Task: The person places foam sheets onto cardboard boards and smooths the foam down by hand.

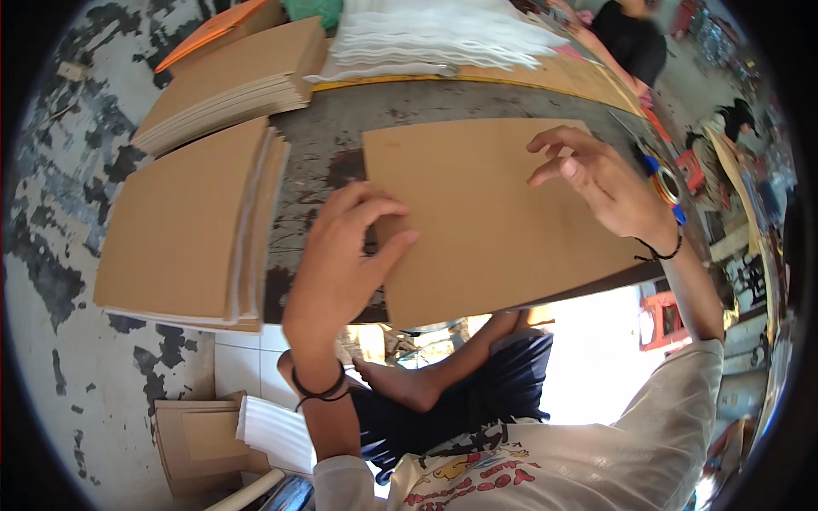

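Note:
A flat brown cardboard sheet (486,221) lies on the dark worn table (319,136) in front of me. My left hand (345,255) is at the sheet's left edge, its fingers curved and apart; whether the fingertips touch the cardboard I cannot tell. Over the sheet's upper right part is my right hand (601,179), fingers bent and spread, holding nothing. Left of the sheet stands a stack of cardboard sheets (183,226) with white layers showing along its side.
Behind that stack is another cardboard stack (239,81). White foam sheets (434,34) are piled at the far side. A tape dispenser (666,186) sits at the right table edge. Another person (626,38) is at the far right. Cardboard pieces (200,434) lean below left.

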{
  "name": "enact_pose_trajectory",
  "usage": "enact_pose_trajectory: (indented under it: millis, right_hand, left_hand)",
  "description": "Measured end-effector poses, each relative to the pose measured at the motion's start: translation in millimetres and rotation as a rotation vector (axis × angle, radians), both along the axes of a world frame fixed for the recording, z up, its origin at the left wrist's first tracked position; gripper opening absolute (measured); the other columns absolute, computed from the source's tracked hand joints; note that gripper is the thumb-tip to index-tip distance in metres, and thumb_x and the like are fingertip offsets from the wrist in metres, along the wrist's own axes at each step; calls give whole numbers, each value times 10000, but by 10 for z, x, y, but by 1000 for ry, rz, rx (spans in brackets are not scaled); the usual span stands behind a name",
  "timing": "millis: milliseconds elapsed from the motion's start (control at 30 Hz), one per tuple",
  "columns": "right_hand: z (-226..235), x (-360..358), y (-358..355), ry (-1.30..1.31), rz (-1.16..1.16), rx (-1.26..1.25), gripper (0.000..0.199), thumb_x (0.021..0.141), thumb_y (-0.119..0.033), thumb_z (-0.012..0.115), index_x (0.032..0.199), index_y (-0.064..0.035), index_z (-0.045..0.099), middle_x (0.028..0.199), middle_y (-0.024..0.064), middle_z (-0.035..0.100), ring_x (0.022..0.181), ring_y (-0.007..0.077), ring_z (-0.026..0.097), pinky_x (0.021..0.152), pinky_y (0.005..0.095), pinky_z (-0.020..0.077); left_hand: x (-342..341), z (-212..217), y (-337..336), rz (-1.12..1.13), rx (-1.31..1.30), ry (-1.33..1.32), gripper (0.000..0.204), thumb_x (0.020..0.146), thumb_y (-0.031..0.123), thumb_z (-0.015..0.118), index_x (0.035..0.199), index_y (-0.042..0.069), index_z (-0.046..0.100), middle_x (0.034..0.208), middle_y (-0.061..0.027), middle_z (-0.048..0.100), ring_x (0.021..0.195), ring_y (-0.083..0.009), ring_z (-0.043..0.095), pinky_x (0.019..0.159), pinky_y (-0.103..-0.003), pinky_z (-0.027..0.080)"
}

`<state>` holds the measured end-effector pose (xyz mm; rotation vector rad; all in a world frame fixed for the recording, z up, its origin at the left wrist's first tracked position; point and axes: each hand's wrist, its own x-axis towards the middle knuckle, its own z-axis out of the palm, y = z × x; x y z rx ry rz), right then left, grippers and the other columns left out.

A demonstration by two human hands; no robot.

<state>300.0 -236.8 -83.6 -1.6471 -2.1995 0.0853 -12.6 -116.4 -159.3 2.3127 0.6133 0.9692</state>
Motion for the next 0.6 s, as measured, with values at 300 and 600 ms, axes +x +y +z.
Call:
enact_pose_trajectory:
  millis: [300,600]
  right_hand:
    - [-58,81,-284,-163,-4,-9,539,1101,-426,369,1118,-38,742,1256,153,607,1101,337,632,992,426,488]
    - [672,1156,-997,163,-499,242,612,1119,-492,293,1204,18,620,962,92,708,1027,212,632,1013,361,449]
  left_hand:
    - [31,79,-69,55,22,65,286,871,124,764,1127,17,698,1136,-137,646,1090,-323,631,915,-393,507]
    - [115,147,-93,40,-90,83,361,836,158,800,1158,33,694,1213,-130,630,1153,-336,614,970,-390,492]
